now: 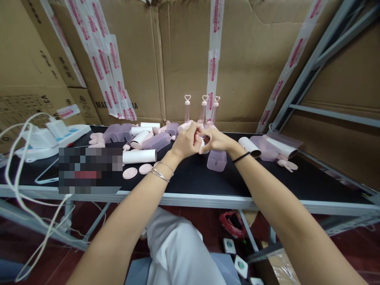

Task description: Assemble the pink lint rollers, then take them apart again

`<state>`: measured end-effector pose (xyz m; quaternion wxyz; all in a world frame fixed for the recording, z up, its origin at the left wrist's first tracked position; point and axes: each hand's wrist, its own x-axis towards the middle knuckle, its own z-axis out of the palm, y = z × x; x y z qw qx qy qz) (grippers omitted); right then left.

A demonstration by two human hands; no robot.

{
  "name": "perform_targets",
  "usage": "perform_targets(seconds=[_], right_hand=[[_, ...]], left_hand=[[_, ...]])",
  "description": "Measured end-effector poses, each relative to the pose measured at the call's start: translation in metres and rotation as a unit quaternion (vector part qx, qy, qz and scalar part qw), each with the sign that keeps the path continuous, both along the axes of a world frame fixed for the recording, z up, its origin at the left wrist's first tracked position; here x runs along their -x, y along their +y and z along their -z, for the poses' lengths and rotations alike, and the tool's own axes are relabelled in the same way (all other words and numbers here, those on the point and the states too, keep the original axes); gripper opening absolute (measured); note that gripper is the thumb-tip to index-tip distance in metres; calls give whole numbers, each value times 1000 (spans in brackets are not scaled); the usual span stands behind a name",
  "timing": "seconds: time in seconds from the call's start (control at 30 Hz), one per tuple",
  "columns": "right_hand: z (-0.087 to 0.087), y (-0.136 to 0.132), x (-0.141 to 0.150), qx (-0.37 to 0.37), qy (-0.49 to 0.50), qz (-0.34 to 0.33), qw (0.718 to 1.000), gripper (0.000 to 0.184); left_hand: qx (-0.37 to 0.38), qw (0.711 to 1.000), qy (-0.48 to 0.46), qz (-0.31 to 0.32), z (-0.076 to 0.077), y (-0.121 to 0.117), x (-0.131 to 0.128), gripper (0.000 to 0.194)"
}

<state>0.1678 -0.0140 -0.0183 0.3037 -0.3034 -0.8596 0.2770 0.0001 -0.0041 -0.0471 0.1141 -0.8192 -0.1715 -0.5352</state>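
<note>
My left hand (186, 141) and my right hand (214, 139) meet above the middle of the black table (208, 178). Both have their fingers curled and pinched around a small white and pink part (203, 143) held between them; its exact shape is hidden by the fingers. Just below my right hand stands a translucent lilac cover (216, 160). Behind the hands three pink handles with heart-shaped tops (203, 107) stand upright.
White paper rolls (139, 156), lilac covers (156, 140) and pink round caps (130, 173) lie left of the hands. More rolls (249, 146) and a clear bag (274, 147) lie to the right. A white power strip (50, 138) with cables sits far left. Cardboard boxes form the back wall.
</note>
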Motion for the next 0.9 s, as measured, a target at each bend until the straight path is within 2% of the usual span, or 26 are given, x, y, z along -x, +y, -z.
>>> perform_targets(seconds=[0.23, 0.37, 0.5, 0.67, 0.7, 0.77, 0.83, 0.9], right_hand=[[-1, 0, -3, 12, -14, -4, 1000, 37], [0, 3, -6, -2, -27, 6, 1000, 47], [6, 13, -13, -41, 47, 30, 998, 54], [9, 17, -22, -48, 164, 99, 980, 56], [8, 16, -22, -41, 193, 102, 975, 58], [5, 12, -19, -25, 236, 98, 966, 59], [3, 7, -13, -14, 248, 89, 965, 57], [2, 4, -7, -17, 238, 79, 968, 54]], left_hand=[[27, 1000, -4, 2, 2, 1, 3, 22], [43, 999, -3, -7, 4, 7, 7, 21], [75, 991, -99, -43, 7, 19, 11, 9], [180, 969, -127, -110, 10, 36, 25, 34], [197, 968, -118, -101, 10, 37, 25, 38], [221, 971, -85, -43, 10, 35, 22, 44], [233, 971, -43, 38, 10, 29, 14, 55], [241, 967, -14, 84, 9, 20, 5, 72]])
